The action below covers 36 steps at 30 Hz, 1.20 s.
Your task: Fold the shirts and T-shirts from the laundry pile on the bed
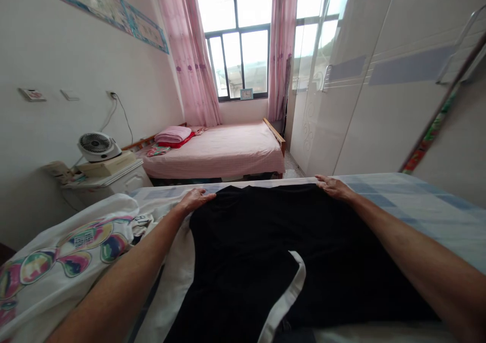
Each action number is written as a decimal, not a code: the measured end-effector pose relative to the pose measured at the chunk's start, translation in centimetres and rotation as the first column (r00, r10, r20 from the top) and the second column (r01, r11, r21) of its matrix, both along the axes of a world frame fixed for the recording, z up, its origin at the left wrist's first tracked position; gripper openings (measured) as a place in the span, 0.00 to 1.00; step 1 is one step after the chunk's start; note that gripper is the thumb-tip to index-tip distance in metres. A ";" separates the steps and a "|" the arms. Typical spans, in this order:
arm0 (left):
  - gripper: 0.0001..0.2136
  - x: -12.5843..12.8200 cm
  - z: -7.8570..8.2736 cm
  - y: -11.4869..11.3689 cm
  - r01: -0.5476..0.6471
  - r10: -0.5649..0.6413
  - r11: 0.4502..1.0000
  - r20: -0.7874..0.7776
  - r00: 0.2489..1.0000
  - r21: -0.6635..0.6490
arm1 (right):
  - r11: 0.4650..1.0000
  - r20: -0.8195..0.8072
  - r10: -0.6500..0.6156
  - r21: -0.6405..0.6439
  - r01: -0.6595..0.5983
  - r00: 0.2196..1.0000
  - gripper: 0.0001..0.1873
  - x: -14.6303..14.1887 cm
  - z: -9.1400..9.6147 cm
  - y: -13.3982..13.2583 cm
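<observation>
A black garment (250, 231) lies spread across the near bed, its exact kind unclear. My left hand (195, 200) is at its far left corner, fingers closed on the edge. At the far right corner, my right hand (334, 187) grips the cloth between thumb and fingers. A narrow white strip (286, 295) curves over the middle of the black cloth. To the left of my left forearm lies a white garment (79, 246) with a colourful print.
The near bed (410, 201) has a blue and white checked sheet. Beyond it stands a bed with pink bedding (228, 148) and folded pink cloth (172, 134). A fan (96, 145) sits on the left cabinet (125, 178); a tall wardrobe (349, 115) lines the right.
</observation>
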State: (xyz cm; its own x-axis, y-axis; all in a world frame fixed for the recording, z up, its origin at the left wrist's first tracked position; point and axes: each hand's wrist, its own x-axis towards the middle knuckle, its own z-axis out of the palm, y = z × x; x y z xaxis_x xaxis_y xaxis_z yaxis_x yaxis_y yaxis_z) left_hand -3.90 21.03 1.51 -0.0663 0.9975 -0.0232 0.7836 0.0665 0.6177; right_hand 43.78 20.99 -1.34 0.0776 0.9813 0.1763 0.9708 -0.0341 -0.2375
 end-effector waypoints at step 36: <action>0.13 1.5 -0.6 -13.6 0.260 -0.113 0.846 -0.320 0.941 0.466 | 0.919 -0.289 0.337 -0.107 -0.380 0.896 0.19 -16.8 3.0 -11.0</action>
